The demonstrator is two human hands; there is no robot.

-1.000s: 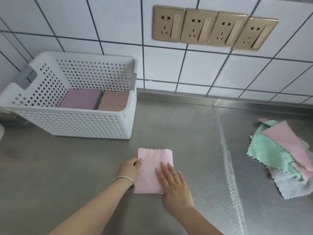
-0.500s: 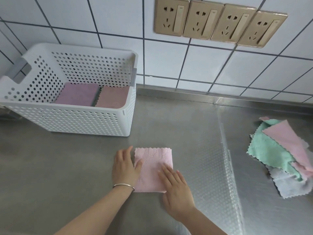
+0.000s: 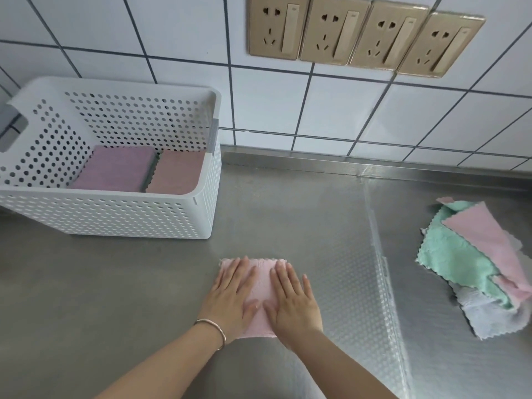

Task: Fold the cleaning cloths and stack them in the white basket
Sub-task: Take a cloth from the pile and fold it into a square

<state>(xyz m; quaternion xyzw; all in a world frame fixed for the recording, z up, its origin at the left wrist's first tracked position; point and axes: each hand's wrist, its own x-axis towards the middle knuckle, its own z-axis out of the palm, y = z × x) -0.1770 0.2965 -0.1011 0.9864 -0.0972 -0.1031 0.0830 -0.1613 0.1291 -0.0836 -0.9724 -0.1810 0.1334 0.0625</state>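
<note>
A folded pink cloth [image 3: 262,286] lies flat on the steel counter in front of me. My left hand [image 3: 230,295] presses on its left half with straight fingers. My right hand [image 3: 293,300] lies flat on its right half, fingers spread. The white perforated basket [image 3: 161,214] stands at the back left. Inside it a folded purple cloth [image 3: 115,168] lies beside a folded pink cloth [image 3: 178,171]. A loose pile of unfolded cloths [image 3: 472,260], pink, green and pale grey, sits at the right.
A steel counter [image 3: 86,283] runs under everything, with a dimpled transparent mat [image 3: 354,283] on its right part. Behind it rises a white tiled wall with a row of gold sockets [image 3: 362,33]. A bracelet circles my left wrist.
My left hand has slid from the cloth's left edge onto its top. Both hands now press flat side by side, and the view has moved closer.
</note>
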